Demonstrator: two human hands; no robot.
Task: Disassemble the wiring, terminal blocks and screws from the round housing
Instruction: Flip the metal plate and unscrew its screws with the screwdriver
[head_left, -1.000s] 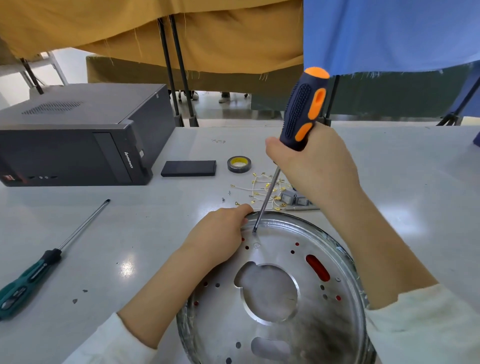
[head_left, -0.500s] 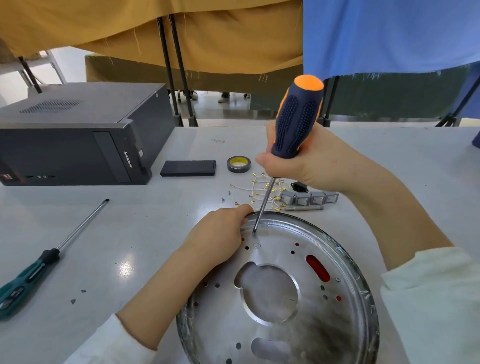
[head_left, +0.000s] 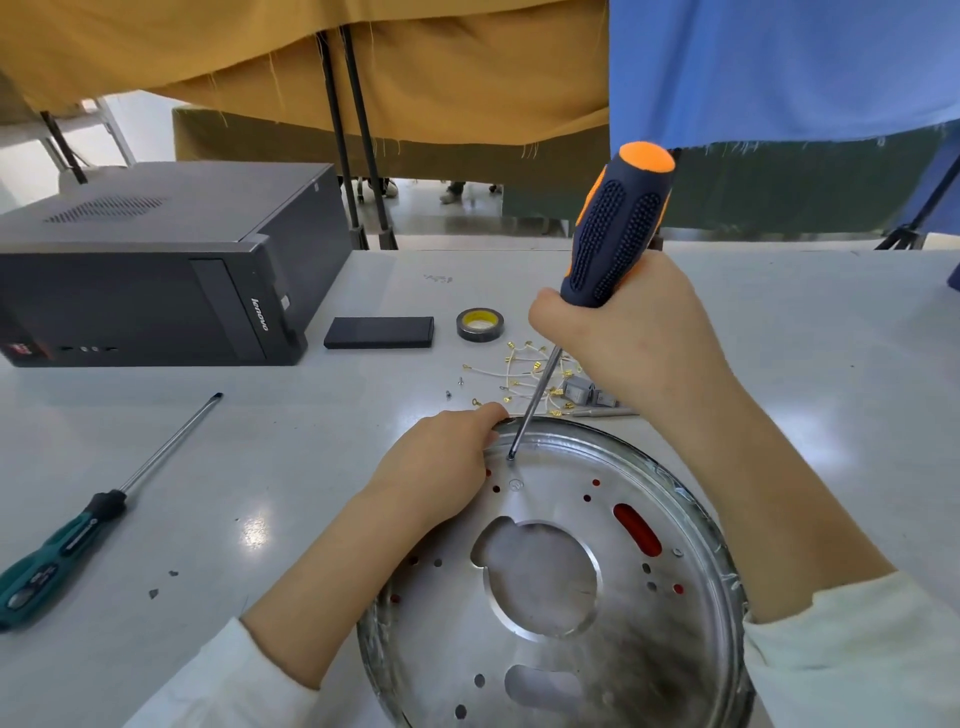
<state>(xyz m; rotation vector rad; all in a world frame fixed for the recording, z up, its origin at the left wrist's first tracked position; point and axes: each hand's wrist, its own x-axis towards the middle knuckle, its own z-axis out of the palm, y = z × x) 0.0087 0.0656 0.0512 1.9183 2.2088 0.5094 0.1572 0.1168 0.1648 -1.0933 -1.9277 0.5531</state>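
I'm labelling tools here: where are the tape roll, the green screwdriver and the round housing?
tape roll (head_left: 480, 325), head view, on its top ring.
green screwdriver (head_left: 52, 564), head view, on its handle.
round housing (head_left: 691, 506), head view, on its right rim.

A pale grey counter carries everything. At its back left lies a dark computer case on its side, with a flat black box just beside it and a roll of black tape a little further right. Loose white wires with gold terminals, two small screws and grey terminal blocks lie behind the round housing. A green-handled screwdriver lies well apart on the left.
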